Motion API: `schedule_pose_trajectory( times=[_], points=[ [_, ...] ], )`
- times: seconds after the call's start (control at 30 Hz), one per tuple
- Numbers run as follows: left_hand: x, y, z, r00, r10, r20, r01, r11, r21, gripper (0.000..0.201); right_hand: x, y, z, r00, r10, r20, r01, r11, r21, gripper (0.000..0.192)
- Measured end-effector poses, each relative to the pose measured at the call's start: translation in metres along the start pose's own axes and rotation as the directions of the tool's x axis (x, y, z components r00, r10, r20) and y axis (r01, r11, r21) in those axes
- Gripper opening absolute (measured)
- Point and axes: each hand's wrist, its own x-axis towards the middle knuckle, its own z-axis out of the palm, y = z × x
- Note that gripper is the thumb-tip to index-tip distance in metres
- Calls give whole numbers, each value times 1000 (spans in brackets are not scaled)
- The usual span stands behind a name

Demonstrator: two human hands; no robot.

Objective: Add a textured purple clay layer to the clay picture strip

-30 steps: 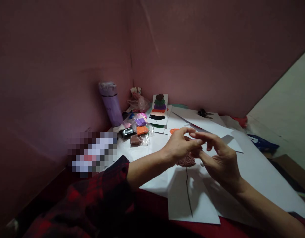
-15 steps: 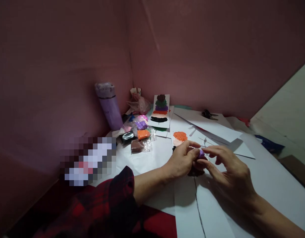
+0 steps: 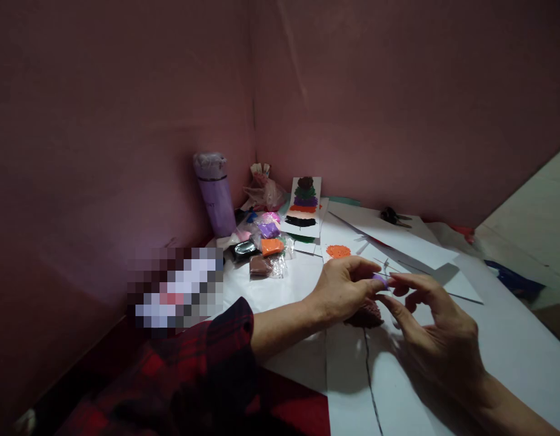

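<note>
Purple clay (image 3: 380, 280), pinched between thumb and fingers of the left hand (image 3: 341, 287), held above the drawing paper (image 3: 346, 393). Opposite, the right hand (image 3: 448, 339), thumb and forefinger slightly parted close to the clay; cannot tell touching from just beside. Below, partly covered by the hands, a brown patch (image 3: 370, 313), with a black line (image 3: 373, 378) running down the paper from it; beyond, an orange patch (image 3: 338, 250). Further left, clay packets (image 3: 272, 245) in purple, orange, brown, black and pink. Behind these, a card (image 3: 302, 209) with stacked colour bands, a tilted purple bottle (image 3: 216, 203) near the wall (image 3: 171, 121); farther right, keys (image 3: 391, 216).
</note>
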Motion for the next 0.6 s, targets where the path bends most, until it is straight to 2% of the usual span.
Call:
schedule_pose_trajectory(
  times=[0.1, 0.2, 0.27, 0.33, 0.4, 0.5, 0.6],
  points=[
    [-2, -3, -2, 999, 17, 32, -16, 999, -34, 23, 1, -1, 1, 999, -10, 42, 10, 1000, -13, 17],
    [-5, -11, -5, 997, 74, 9, -75, 996, 57, 14, 1, -1, 2, 995, -49, 83, 47, 999, 22, 11],
    [-6, -15, -6, 998, 63, 15, -64, 997, 51, 24, 0, 0, 2, 997, -45, 68, 43, 999, 28, 10],
    [-7, -17, -6, 998, 0, 57, 1, 1000, -20, 40, -1, 0, 1, 996, -61, 61, 59, 998, 34, 11],
    [-7, -16, -6, 996, -42, 79, 48, 996, -80, 47, -2, 0, 0, 995, -61, 76, 59, 998, 37, 14],
    [-6, -14, -8, 998, -21, 64, 27, 995, -93, 39, -2, 0, 0, 996, -32, 87, 28, 999, 42, 16],
    [-5, -16, -11, 998, 8, 69, -5, 999, -35, 24, 0, 0, 1, 994, -57, 94, 49, 995, 85, 10]
  ],
)
